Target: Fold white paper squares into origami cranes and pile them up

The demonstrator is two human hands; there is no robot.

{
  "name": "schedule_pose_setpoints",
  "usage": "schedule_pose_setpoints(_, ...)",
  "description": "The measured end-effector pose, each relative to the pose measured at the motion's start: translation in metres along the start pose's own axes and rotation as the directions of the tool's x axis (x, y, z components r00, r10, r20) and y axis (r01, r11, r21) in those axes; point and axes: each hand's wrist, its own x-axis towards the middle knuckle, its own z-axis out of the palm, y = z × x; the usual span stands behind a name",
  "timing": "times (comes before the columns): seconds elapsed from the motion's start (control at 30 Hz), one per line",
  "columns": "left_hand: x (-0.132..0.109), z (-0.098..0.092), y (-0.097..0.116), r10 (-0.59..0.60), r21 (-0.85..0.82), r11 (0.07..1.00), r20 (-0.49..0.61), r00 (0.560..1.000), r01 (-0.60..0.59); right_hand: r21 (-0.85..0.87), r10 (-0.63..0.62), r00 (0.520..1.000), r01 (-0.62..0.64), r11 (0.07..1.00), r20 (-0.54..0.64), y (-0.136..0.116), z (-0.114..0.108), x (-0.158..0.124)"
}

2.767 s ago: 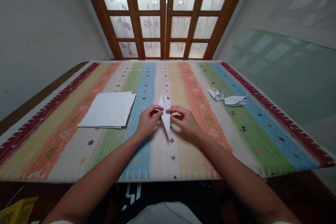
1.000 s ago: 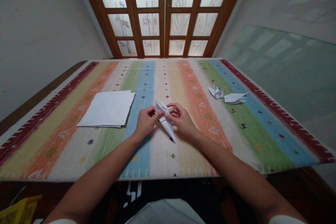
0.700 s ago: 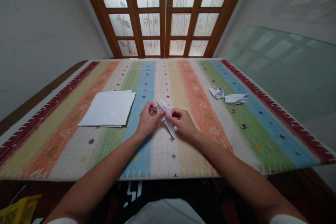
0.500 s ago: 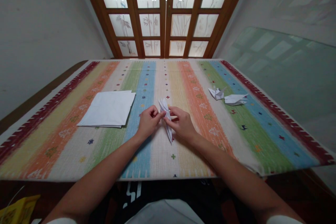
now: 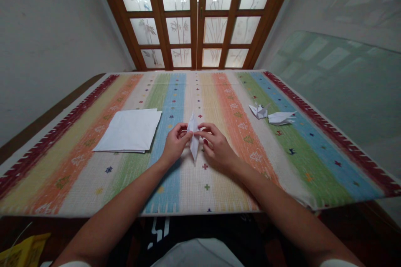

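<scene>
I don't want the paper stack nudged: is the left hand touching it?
Apart: the head view shows blue cloth between the left hand and the paper stack.

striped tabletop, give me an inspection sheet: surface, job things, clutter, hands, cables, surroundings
Surface: striped cloth, slightly rumpled at its near edge.
Work items: folded white paper, centre; white sheets at left; two folded paper shapes at right.
Clutter: yellow object, lower left, beyond the near edge.
Hands: left hand pinches the folded white paper; right hand has fingertips on it.
Cables: thin pale line, lower left, possibly a cable.
Surroundings: paned wooden doors ahead; greenish panel at right.
</scene>
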Motion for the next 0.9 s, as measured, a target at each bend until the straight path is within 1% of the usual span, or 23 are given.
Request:
schedule_pose_setpoints(0.13,0.0,0.001,-0.004,-0.032,-0.02,0.999,-0.008,0.999,0.032,-0.007,0.008,0.997,-0.009,1.0,-0.07,0.006,-0.002,0.001)
schedule_pose_setpoints(0.2,0.001,0.002,-0.006,-0.042,-0.036,0.999,-0.018,0.999,0.041,-0.001,0.024,0.998,-0.024,1.0,-0.057,0.008,-0.004,0.002)
schedule_pose_setpoints(0.3,0.002,0.002,-0.006,-0.036,-0.063,0.997,-0.04,0.999,0.034,0.021,0.065,0.998,-0.065,0.998,-0.001,0.011,-0.007,0.004)
schedule_pose_setpoints(0.4,0.001,0.003,-0.002,-0.008,-0.018,1.0,-0.042,0.999,0.008,0.037,0.096,0.995,-0.096,0.995,0.004,0.013,-0.01,0.005)
schedule_pose_setpoints(0.53,-0.001,0.003,0.003,-0.039,-0.03,0.999,-0.005,0.999,0.039,0.03,0.077,0.996,-0.075,0.997,-0.054,0.016,-0.014,0.005)
schedule_pose_setpoints(0.7,0.0,0.001,-0.002,-0.088,-0.091,0.992,-0.01,0.996,0.086,0.029,0.054,0.997,-0.052,0.998,-0.056,0.017,-0.016,0.005)
schedule_pose_setpoints(0.8,0.001,0.0,-0.005,-0.118,-0.137,0.983,0.014,0.993,0.119,0.034,0.035,0.997,-0.033,0.999,-0.063,0.016,-0.015,0.005)
schedule_pose_setpoints(0.9,0.001,0.0,-0.005,-0.12,-0.125,0.985,0.012,0.993,0.121,0.032,0.026,0.997,-0.024,0.999,-0.079,0.015,-0.014,0.004)
